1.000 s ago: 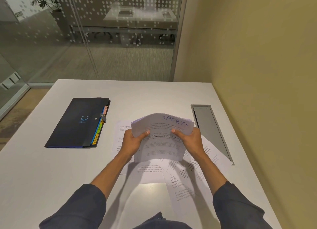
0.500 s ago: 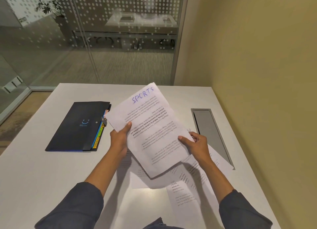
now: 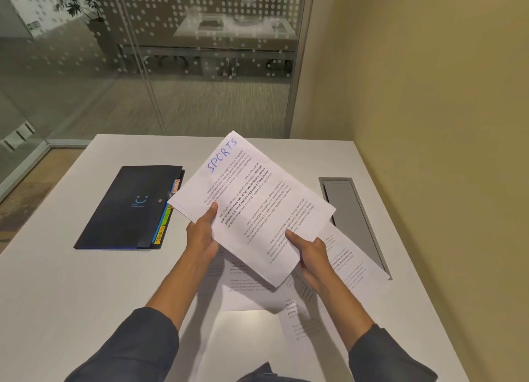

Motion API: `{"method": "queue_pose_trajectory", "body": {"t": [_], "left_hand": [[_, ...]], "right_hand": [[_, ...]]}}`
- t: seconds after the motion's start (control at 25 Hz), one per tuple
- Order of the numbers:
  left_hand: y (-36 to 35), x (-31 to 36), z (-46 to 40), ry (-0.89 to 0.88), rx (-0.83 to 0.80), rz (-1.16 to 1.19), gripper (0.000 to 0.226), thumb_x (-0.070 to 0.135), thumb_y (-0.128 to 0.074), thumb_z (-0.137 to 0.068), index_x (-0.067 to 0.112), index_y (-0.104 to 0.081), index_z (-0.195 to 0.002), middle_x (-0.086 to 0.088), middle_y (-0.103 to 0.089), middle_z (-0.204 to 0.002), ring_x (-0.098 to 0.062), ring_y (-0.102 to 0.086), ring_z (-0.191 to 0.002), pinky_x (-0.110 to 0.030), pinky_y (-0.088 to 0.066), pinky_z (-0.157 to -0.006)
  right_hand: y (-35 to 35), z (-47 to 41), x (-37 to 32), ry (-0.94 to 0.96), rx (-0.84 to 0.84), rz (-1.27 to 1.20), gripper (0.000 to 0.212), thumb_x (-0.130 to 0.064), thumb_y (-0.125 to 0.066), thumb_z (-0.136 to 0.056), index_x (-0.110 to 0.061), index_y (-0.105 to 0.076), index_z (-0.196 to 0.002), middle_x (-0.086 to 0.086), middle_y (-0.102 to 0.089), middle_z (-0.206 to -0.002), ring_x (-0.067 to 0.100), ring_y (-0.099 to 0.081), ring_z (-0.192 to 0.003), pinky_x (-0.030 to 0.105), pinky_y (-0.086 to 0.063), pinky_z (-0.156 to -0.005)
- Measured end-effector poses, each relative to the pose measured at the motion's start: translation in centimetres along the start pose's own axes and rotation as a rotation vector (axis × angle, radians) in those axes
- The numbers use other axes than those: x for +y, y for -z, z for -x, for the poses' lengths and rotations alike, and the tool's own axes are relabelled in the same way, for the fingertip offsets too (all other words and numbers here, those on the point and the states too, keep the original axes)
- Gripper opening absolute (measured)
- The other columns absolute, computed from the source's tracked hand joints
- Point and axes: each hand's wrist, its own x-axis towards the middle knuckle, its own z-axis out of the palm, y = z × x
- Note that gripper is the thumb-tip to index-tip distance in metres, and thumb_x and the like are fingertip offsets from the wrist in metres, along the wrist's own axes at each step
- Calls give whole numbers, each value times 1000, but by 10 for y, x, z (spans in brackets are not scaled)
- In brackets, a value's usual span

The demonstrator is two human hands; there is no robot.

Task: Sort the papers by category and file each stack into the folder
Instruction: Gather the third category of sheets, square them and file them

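On the white table [image 3: 71, 281], a dark expanding folder [image 3: 126, 207] lies closed at the left with coloured tabs along its right edge, and loose printed sheets [image 3: 355, 255] spread flat near the middle. Above those sheets the "SPORTS" stack [image 3: 257, 207] hangs tilted, its long axis running from near right to far left and its handwritten heading at the far end. The left hand [image 3: 201, 234] pinches its left edge and the right hand [image 3: 310, 253] its near-right edge; light, limp and slippery, it is probably best gripped at opposite edges.
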Motion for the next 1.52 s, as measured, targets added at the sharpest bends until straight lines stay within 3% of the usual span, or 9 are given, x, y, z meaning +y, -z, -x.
{"method": "queue_pose_trajectory", "body": {"t": [0.12,0.24,0.4,0.52,0.6,0.76,1.04,1.36,1.52], "left_hand": [[3,11,-6,-12,-57,20,25,15,-63,-90,11,-64,-114,-10,-69,-116,-29,-65,-107,-49,-52,-92],[7,34,-20,-53,-48,-37,19,21,-60,-89,12,-63,-106,-9,-68,-109,-25,-65,-95,-32,-55,-74],[7,53,-43,-76,-88,-694,15,10,-71,-83,13,-72,-97,-8,-71,-105,-21,-68,-87,-30,-52,-68],[3,60,-62,-85,-91,-903,26,0,-71,-80,9,-70,-104,-7,-73,-101,-25,-69,-92,-38,-55,-85],[0,62,-74,-117,-79,-888,23,-2,-72,-79,8,-71,-100,-5,-73,-100,-26,-68,-94,-40,-52,-87],[-12,52,-92,-128,-83,-764,22,3,-67,-86,11,-68,-106,2,-71,-96,-19,-66,-86,-28,-52,-69],[-22,17,-116,-223,45,-638,24,6,-63,-90,7,-64,-114,-2,-67,-98,-11,-64,-81,-25,-55,-68],[-16,2,-124,-191,54,-728,26,11,-68,-87,9,-64,-112,2,-66,-93,-9,-62,-81,-21,-52,-65],[-20,8,-126,-230,51,-702,22,14,-64,-90,10,-64,-113,4,-66,-92,-11,-63,-83,-22,-53,-61]], "right_hand": [[0,-6,-13,49,95,94,36,-1,-72,-85,-6,-63,-119,9,-72,-113,21,-72,-95,32,-60,-78],[7,-14,-31,160,157,322,32,-7,-72,-87,-10,-63,-117,4,-71,-109,9,-69,-83,21,-56,-68],[5,-32,-45,218,171,474,29,-12,-71,-88,-9,-63,-117,1,-67,-97,5,-64,-78,13,-50,-56],[-3,-49,-48,221,169,528,29,-15,-71,-89,-5,-65,-116,3,-68,-95,7,-66,-77,10,-48,-53],[-8,-62,-46,209,160,533,30,-14,-70,-89,-3,-66,-116,3,-67,-94,3,-63,-73,9,-48,-50],[-11,-89,-44,191,169,530,27,-13,-70,-89,-2,-66,-114,3,-67,-91,3,-62,-71,9,-48,-49],[-19,-132,-40,191,181,523,32,-14,-70,-90,0,-64,-118,13,-69,-106,17,-66,-84,12,-52,-56],[-21,-146,-44,125,155,508,27,-10,-75,-85,-10,-57,-106,-4,-59,-90,5,-57,-77,19,-54,-45],[-20,-151,-50,211,160,624,34,-17,-76,-85,-3,-63,-113,-4,-61,-91,22,-62,-89,33,-61,-64]]}}
